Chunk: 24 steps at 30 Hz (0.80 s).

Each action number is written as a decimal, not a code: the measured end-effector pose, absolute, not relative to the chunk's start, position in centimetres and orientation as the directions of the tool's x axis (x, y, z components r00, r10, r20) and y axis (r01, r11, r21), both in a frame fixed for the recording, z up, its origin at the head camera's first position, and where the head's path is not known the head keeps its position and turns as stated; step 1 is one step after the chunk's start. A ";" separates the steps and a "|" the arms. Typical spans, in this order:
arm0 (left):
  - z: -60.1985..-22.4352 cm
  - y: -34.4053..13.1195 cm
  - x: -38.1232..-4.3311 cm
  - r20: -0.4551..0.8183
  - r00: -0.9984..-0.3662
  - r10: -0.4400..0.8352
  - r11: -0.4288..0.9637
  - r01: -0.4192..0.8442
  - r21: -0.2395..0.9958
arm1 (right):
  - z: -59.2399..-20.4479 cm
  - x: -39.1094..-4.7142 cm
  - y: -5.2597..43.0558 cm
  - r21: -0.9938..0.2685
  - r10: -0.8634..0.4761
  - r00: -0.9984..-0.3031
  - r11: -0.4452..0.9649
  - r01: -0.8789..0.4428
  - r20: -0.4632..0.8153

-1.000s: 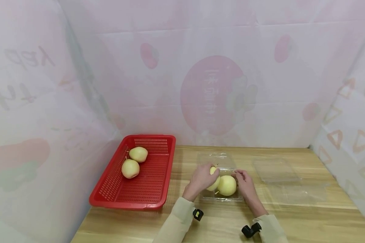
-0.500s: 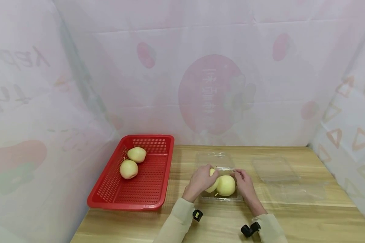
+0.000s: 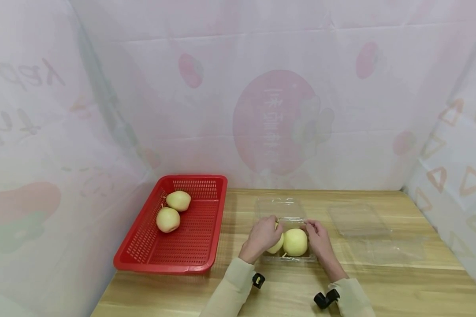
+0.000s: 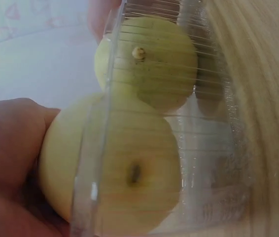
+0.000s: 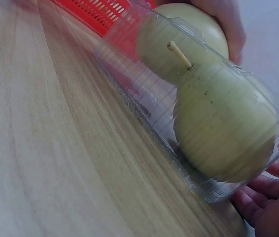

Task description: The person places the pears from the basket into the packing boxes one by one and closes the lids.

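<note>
A clear plastic clamshell box [image 3: 289, 259] stands on the table, its lid [image 3: 279, 208] folded back behind it. Inside, two yellow pears sit side by side. My left hand [image 3: 262, 237] grips the left pear [image 4: 115, 168], its fingers round the side and partly covering it from above. The right pear [image 3: 295, 242] rests against it; its stem [image 5: 180, 54] shows through the wall in the right wrist view. At the box's right side, my right hand [image 3: 319, 238] holds the rim near the back corner, some fingers low against the wall.
On the left stands a red perforated basket [image 3: 212, 246] with two more pears [image 3: 168, 220] in it. To the right lies another open clear box [image 3: 358, 220] on the wooden table [image 3: 420, 286]. Printed cloth walls [image 3: 206, 110] enclose the back and sides.
The left pear has turned and settled a little lower in the box under my left hand; its stem no longer stands up beside the fingers. My right hand stays at the rim.
</note>
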<state>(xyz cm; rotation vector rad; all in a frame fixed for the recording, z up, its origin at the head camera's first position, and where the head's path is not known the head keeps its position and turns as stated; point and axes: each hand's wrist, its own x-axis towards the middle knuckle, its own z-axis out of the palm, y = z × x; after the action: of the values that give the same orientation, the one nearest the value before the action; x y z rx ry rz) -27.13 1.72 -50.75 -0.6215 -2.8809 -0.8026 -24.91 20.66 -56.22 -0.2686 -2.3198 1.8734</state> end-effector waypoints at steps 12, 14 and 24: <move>-51.0 2.1 -27.3 0.228 -0.880 0.417 0.787 0.475 0.393 | -56.0 -24.8 20.9 -0.974 0.231 -0.973 0.221 0.043 0.009; -51.1 2.3 -27.4 0.204 -0.875 0.440 0.815 0.484 0.318 | -55.9 -24.8 20.9 -0.972 0.232 -0.973 0.230 0.045 0.010; -51.5 2.9 -27.5 0.222 -0.840 0.495 0.856 0.515 0.043 | -56.3 -24.8 20.8 -0.972 0.241 -0.970 0.229 0.048 0.009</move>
<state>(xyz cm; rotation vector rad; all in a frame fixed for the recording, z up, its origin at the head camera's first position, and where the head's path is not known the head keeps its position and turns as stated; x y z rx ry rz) -27.52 2.85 -51.48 -0.7780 -2.8284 -0.1494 -24.85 20.78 -56.31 -0.2779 -2.3344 1.8380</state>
